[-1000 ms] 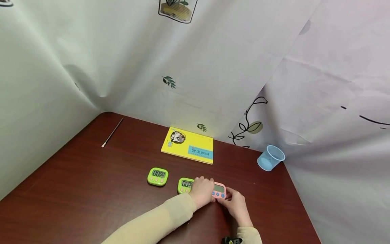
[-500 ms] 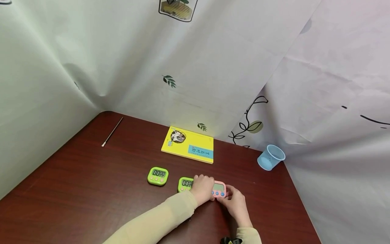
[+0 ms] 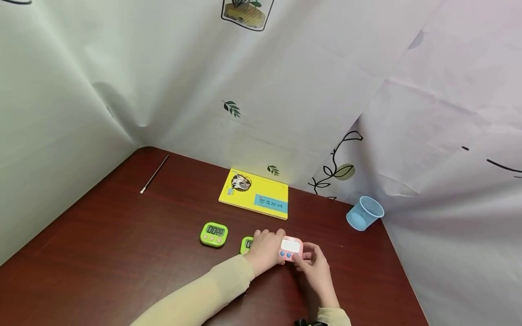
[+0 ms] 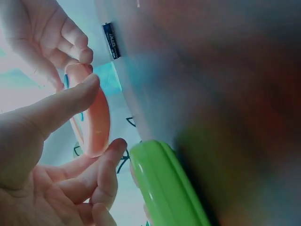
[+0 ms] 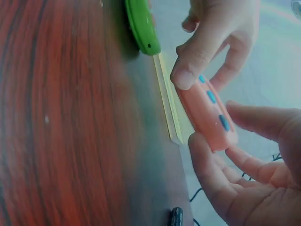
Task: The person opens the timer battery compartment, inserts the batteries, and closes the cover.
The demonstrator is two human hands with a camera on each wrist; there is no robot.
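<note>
A pink digital timer (image 3: pixel 290 246) with blue buttons (image 5: pixel 211 97) is tilted up between both hands. My left hand (image 3: pixel 265 250) pinches its left end, with the thumb along the lower edge in the left wrist view. My right hand (image 3: pixel 319 270) grips the opposite end, its thumb near the buttons. In the right wrist view the timer (image 5: pixel 207 115) is raised off the table. Close beside my left hand lies a green timer (image 3: pixel 245 246), mostly covered by that hand. Further left, another green timer (image 3: pixel 214 234) shows zeros on its screen.
Behind the timers lies a yellow book (image 3: pixel 253 192). A light blue cup (image 3: pixel 364 213) stands at the table's right edge. On the far left rests a thin stick with a white tip (image 3: pixel 154 174). A black battery (image 4: pixel 111 41) shows in the left wrist view.
Both hands have raised and tilted the pink timer, and its grey screen now shines white. My left hand has shifted slightly left, covering more of the nearer green timer.
</note>
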